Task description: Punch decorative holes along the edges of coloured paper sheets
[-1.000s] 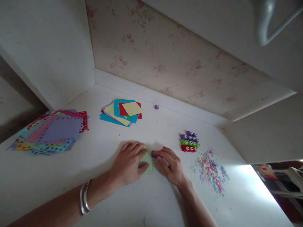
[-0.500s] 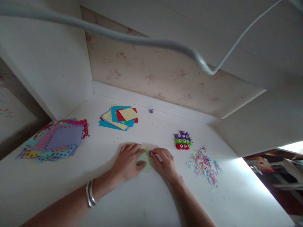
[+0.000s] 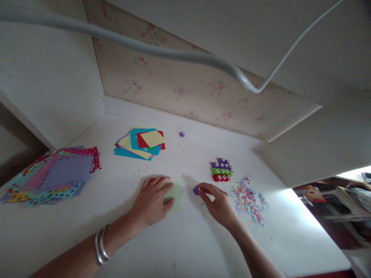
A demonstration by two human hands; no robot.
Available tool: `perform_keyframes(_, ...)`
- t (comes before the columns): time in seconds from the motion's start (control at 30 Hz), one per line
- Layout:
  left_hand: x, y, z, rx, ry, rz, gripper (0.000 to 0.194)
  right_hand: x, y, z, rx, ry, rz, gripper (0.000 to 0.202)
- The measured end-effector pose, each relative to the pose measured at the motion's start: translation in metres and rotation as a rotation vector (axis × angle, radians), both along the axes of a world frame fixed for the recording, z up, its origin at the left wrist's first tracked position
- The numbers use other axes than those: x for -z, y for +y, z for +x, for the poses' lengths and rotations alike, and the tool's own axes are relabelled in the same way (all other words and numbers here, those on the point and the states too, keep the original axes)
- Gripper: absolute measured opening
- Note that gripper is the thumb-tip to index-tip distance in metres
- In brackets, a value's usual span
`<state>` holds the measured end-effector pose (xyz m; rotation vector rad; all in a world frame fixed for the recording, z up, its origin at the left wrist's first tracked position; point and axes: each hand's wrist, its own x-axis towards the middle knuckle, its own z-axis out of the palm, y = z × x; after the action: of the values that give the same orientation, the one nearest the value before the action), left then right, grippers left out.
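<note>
My left hand (image 3: 152,202) lies with its fingers outstretched on the white table, touching the left side of a light green sheet of paper (image 3: 177,197). The thumb and part of the hand cover some of that sheet. To the right of the paper, my right hand (image 3: 220,202) pinches a small purple craft punch (image 3: 197,190) between thumb and fingertips, apart from the sheet. A few tiny paper bits dot the table between the punch and the sheet.
Several red, green and purple punches (image 3: 222,170) stand in rows, with a confetti heap (image 3: 251,200) beside them. Plain coloured papers (image 3: 139,143) lie at the back; hole-edged papers (image 3: 68,170) pile up at left. One purple punch (image 3: 182,134) sits near the back wall.
My right hand has moved right with the purple punch, off the edge of the green paper. Tiny bits now show on the table there. The left hand stays on the sheet.
</note>
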<state>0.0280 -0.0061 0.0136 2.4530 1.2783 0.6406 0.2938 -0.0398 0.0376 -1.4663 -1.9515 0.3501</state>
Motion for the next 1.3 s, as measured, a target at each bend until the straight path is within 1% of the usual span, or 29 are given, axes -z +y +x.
perform_keyframes(0.07,0.0,0.0,0.0,0.002,0.017,-0.01,0.037,-0.008,0.021,0.017,0.064,0.025,0.046,0.017)
perform_keyframes(0.1,0.0,0.001,0.0,0.001,0.026,-0.014,0.037,-0.013,0.035,0.029,0.106,0.039,0.085,0.017)
perform_keyframes(0.17,0.0,0.001,0.001,-0.004,0.034,-0.015,0.037,-0.021,0.067,0.056,0.17,0.058,0.094,0.02)
perform_keyframes(0.23,0.0,0.001,0.001,-0.008,0.033,-0.009,0.037,-0.029,0.1,0.083,0.22,-0.019,-0.005,0.026)
perform_keyframes(0.3,0.0,0.001,0.001,-0.007,0.031,0.0,0.037,-0.035,0.126,0.105,0.206,-0.077,-0.057,0.032)
perform_keyframes(0.37,0.001,0.001,0.001,0.001,0.028,0.009,0.037,-0.038,0.144,0.118,0.163,-0.145,-0.104,0.036)
perform_keyframes(0.47,0.003,0.002,0.0,0.013,0.024,0.023,0.036,-0.035,0.155,0.128,0.107,-0.256,-0.175,0.038)
perform_keyframes(0.63,0.004,0.003,-0.001,0.015,0.022,0.026,0.037,-0.026,0.157,0.135,0.079,-0.395,-0.264,0.043)
perform_keyframes(0.73,0.003,0.003,-0.001,0.013,0.022,0.016,0.037,-0.029,0.16,0.136,0.074,-0.443,-0.268,0.049)
perform_keyframes(0.83,0.003,0.002,0.0,0.001,0.015,0.014,0.038,-0.036,0.171,0.125,0.074,-0.454,-0.203,0.052)
perform_keyframes(0.93,0.005,0.003,0.001,-0.015,0.011,0.015,0.038,-0.035,0.192,0.093,0.052,-0.432,-0.128,0.047)
perform_keyframes(1.03,0.006,0.003,0.001,-0.048,0.003,0.028,0.034,-0.024,0.222,0.045,-0.005,-0.409,-0.092,0.045)
perform_keyframes(1.1,0.007,0.004,0.002,-0.07,0.002,0.031,0.033,-0.014,0.244,0.013,-0.039,-0.402,-0.075,0.048)
perform_keyframes(1.17,0.007,0.004,0.002,-0.073,0.005,0.024,0.034,-0.006,0.264,-0.013,-0.055,-0.401,-0.066,0.052)
perform_keyframes(1.23,0.006,0.004,0.002,-0.064,-0.003,0.007,0.037,-0.001,0.28,-0.029,-0.059,-0.402,-0.074,0.053)
perform_keyframes(1.3,0.004,0.004,0.002,-0.07,-0.029,-0.022,0.04,0.001,0.289,-0.035,-0.059,-0.403,-0.094,0.051)
